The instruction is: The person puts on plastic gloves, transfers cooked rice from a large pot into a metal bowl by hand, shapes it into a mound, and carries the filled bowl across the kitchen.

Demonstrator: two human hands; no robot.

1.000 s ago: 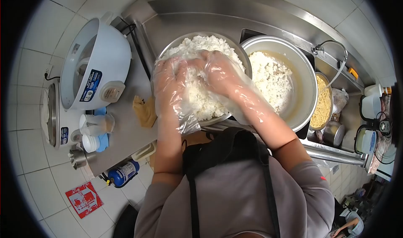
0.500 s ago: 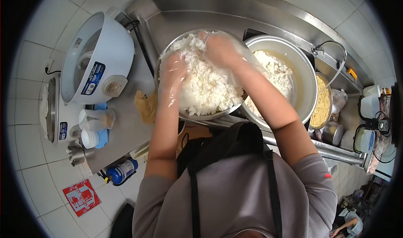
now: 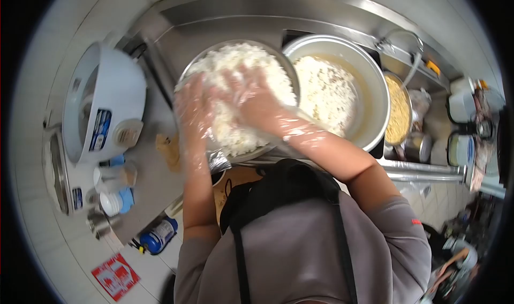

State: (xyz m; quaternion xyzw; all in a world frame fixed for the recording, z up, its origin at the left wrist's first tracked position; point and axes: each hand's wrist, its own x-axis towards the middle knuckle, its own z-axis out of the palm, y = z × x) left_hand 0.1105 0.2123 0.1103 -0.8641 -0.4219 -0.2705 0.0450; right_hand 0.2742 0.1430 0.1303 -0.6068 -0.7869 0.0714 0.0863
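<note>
Cooked white rice [image 3: 276, 79] fills a large round metal bowl [image 3: 296, 81]. My left hand [image 3: 195, 103], in a clear plastic glove, rests on the rice at the bowl's left side, its fingers spread. My right hand [image 3: 251, 98], gloved the same way, lies over the middle of the rice with its fingers apart, close to the left hand. Both hands are a little blurred by motion. Right of the bowl stands a wide grey pot [image 3: 379, 89] holding more rice [image 3: 324, 92] on its left side.
A bowl of yellow noodles [image 3: 397, 111] sits beyond the pot, near a tap hose [image 3: 415, 68]. At left are a large pale-blue rice cooker [image 3: 120, 98], a brown cloth [image 3: 168, 151] and plastic cups [image 3: 110, 202]. A blue fire extinguisher [image 3: 159, 237] is below the counter.
My right hand has come left and down from the bowl's upper rim, turning flatter over the rice. My left hand has opened and spread its fingers. The whole view has shifted slightly.
</note>
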